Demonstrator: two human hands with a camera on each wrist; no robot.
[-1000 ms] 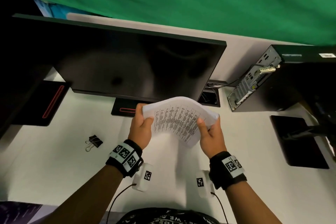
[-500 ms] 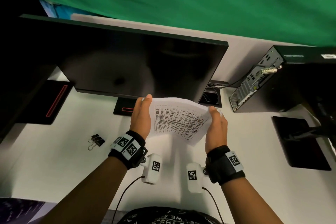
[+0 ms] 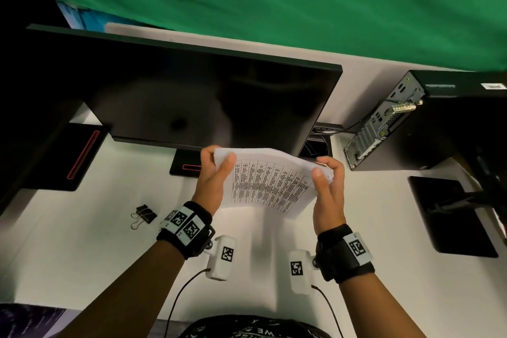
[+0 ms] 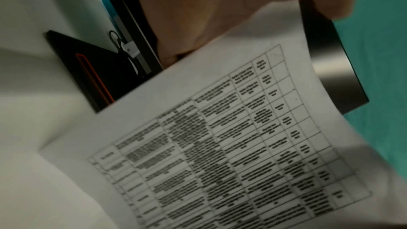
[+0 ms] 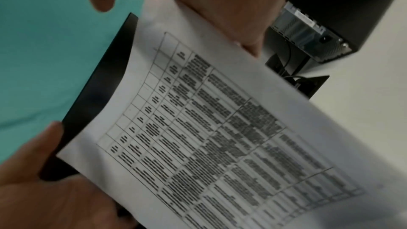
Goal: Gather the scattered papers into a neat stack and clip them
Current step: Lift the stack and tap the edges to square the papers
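Note:
A stack of white papers [image 3: 270, 181] printed with a table hangs above the white desk [image 3: 82, 255], held between both hands. My left hand [image 3: 215, 173] grips its left edge, thumb on top and fingers behind. On the other side my right hand [image 3: 327, 186] holds the right edge with thumb over the top sheet. The printed table fills the left wrist view [image 4: 231, 145] and the right wrist view [image 5: 209, 137]. A black binder clip [image 3: 144, 215] lies on the desk left of my left wrist, untouched.
A dark monitor [image 3: 192, 96] stands just behind the papers, its base [image 3: 186, 166] under them. A black computer tower [image 3: 411, 123] lies at the right, a black pad [image 3: 450, 217] in front of it. Another stand base [image 3: 79, 156] sits at left.
Both hands went from flat against the stack's sides half a second ago to gripping its edges with thumbs on top. The stack sits squarer and slightly higher.

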